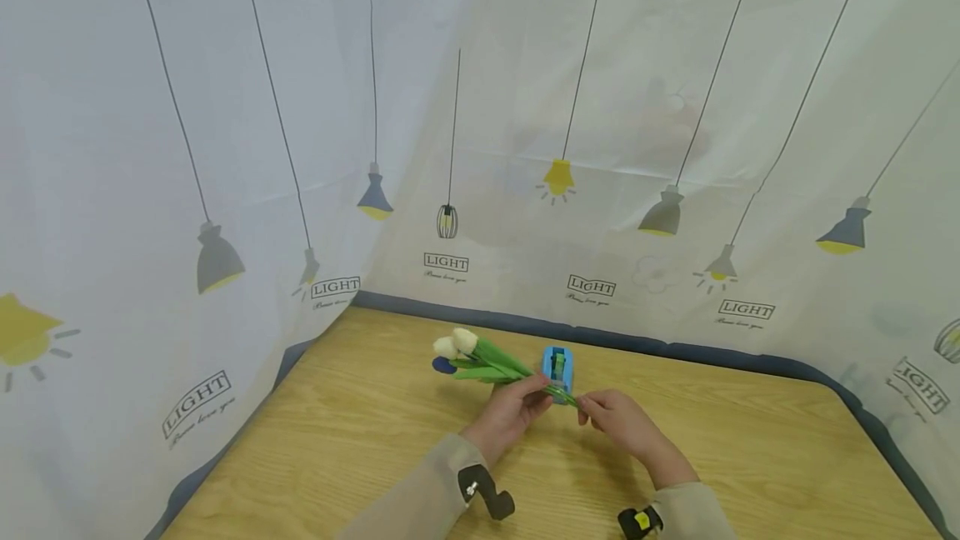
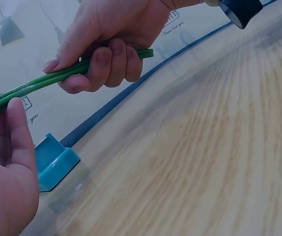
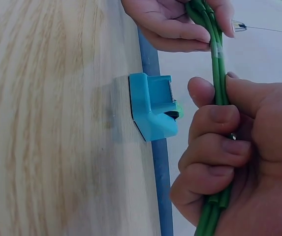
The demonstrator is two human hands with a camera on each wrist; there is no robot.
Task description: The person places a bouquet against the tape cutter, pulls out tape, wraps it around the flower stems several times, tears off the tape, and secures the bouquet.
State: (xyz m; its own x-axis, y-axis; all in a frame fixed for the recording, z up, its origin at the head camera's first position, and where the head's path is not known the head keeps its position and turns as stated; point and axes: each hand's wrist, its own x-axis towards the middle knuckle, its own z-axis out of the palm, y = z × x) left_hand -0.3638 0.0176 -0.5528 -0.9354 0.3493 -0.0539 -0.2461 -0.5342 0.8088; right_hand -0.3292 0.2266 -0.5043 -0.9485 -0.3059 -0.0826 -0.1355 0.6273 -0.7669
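Tulips (image 1: 501, 359) — right fingers (image 3: 212, 147) curled round stems (image 3: 216, 71), left hand (image 1: 508, 417) nearer blooms (image 1: 464, 342).

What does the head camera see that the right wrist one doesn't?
Only the head view shows the cream tulip-shaped flower heads and dark-blue flower head. Only the right wrist view clearly shows the clear, shiny band on the thin green stems. Both show those stems, the light-blue plastic tape dispenser, pale wooden table, left hand and right hand.
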